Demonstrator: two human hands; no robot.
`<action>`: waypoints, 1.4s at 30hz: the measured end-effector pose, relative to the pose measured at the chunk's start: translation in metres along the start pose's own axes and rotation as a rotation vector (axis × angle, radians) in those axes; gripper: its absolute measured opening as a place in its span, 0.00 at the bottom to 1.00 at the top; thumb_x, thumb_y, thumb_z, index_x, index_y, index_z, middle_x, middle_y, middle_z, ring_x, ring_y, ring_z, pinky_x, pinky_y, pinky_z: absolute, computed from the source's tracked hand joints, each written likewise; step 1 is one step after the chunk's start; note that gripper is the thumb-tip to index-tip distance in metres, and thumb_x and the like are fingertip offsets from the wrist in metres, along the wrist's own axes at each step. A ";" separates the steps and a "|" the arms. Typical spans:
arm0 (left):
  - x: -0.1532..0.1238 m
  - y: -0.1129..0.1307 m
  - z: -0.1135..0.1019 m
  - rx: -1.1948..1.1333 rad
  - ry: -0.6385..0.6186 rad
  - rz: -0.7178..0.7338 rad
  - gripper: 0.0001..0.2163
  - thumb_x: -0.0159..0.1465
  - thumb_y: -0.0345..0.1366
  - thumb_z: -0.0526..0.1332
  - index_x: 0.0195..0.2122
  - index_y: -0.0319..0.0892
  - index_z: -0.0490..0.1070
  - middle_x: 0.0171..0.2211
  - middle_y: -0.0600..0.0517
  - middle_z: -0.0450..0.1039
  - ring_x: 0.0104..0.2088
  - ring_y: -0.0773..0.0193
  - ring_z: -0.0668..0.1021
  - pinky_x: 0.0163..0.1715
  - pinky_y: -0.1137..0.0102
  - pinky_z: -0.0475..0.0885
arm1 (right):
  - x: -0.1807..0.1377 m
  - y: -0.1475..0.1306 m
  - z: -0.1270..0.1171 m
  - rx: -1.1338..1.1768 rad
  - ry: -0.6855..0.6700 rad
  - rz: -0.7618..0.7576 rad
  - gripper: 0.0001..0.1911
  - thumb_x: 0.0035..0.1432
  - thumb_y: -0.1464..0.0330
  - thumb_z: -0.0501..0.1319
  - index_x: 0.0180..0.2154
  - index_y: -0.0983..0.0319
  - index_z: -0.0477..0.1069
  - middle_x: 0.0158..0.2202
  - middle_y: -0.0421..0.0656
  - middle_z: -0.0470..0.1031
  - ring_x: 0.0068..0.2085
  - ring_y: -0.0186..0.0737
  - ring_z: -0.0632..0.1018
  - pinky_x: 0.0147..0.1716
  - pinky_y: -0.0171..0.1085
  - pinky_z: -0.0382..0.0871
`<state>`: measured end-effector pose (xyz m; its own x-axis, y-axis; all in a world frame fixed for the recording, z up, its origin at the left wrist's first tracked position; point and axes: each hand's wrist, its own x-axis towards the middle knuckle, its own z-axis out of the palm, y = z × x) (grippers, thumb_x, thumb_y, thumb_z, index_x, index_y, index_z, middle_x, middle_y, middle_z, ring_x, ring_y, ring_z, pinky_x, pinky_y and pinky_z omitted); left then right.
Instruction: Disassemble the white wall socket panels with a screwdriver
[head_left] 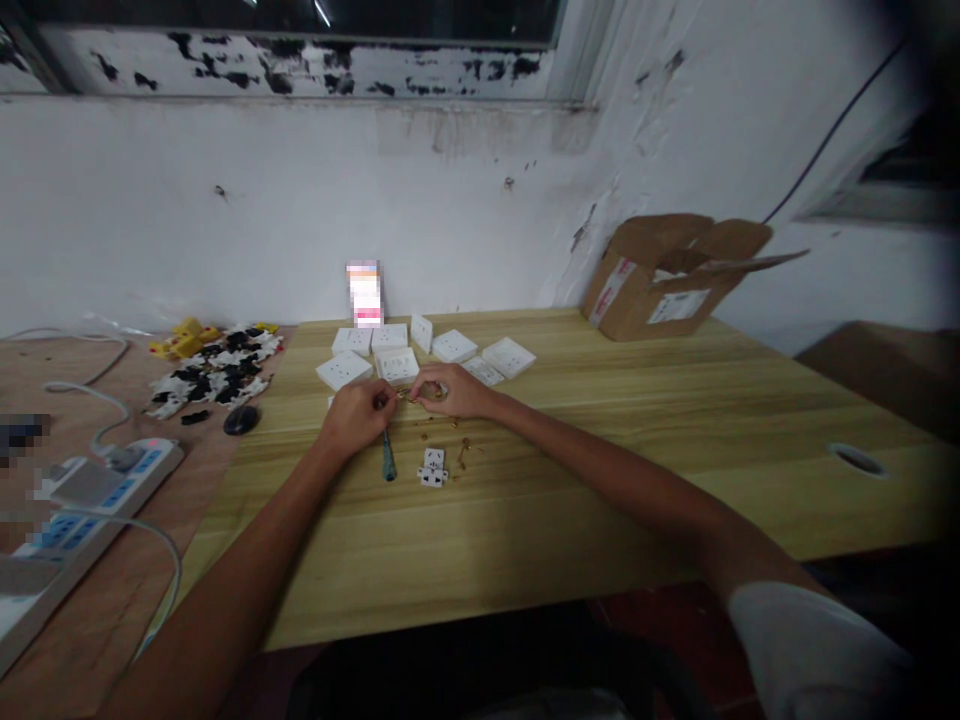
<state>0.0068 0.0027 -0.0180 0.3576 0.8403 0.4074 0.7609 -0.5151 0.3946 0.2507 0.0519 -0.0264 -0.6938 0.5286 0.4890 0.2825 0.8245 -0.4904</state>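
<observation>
My left hand (361, 408) is closed, its fingertips pinched near small brass-coloured metal pieces (406, 395). Facing it, my right hand (450, 390) pinches at the same brass pieces; their exact shape is too small to make out. Under my left hand lies a screwdriver with a green handle (388, 458), its upper end hidden by the fingers. A white socket insert (433, 468) rests on the table nearer to me, with more loose brass parts (463, 452) beside it. Beyond my hands are several white socket faceplates (396, 364), some lying flat and one tilted up.
A phone (365, 294) with a lit screen leans on the wall. The open cardboard box (652, 285) stands at the back right. To the left are a black mouse (241, 419), a pile of black and white pieces (217, 370) and a power strip (90, 540) with cables.
</observation>
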 end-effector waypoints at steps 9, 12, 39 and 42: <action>0.001 -0.002 0.002 -0.003 -0.004 -0.028 0.09 0.67 0.38 0.60 0.35 0.43 0.79 0.32 0.50 0.80 0.33 0.58 0.79 0.35 0.66 0.68 | -0.001 0.005 -0.003 -0.081 0.020 -0.005 0.09 0.59 0.76 0.63 0.40 0.60 0.78 0.36 0.42 0.78 0.37 0.39 0.76 0.42 0.39 0.69; 0.001 -0.001 0.001 -0.009 0.000 -0.030 0.09 0.67 0.38 0.60 0.35 0.44 0.79 0.32 0.50 0.80 0.33 0.58 0.79 0.35 0.66 0.68 | -0.001 0.004 -0.001 -0.077 0.018 -0.017 0.07 0.61 0.74 0.63 0.40 0.59 0.78 0.37 0.42 0.79 0.40 0.39 0.77 0.44 0.40 0.70; 0.001 -0.006 0.006 -0.051 -0.097 0.109 0.06 0.66 0.37 0.62 0.37 0.43 0.79 0.33 0.49 0.79 0.33 0.60 0.77 0.37 0.66 0.71 | -0.003 -0.007 0.001 -0.039 -0.079 -0.019 0.04 0.63 0.68 0.65 0.40 0.58 0.77 0.40 0.42 0.79 0.44 0.39 0.77 0.48 0.42 0.71; 0.001 -0.005 0.003 -0.034 -0.072 0.122 0.07 0.67 0.37 0.61 0.39 0.43 0.80 0.36 0.48 0.79 0.36 0.59 0.78 0.39 0.66 0.71 | -0.003 -0.010 0.000 -0.033 -0.073 -0.010 0.04 0.63 0.68 0.66 0.41 0.57 0.77 0.40 0.42 0.79 0.44 0.40 0.77 0.49 0.42 0.71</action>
<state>0.0050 0.0065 -0.0227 0.4847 0.7807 0.3944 0.6913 -0.6182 0.3740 0.2498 0.0421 -0.0229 -0.7428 0.5055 0.4390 0.2967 0.8364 -0.4609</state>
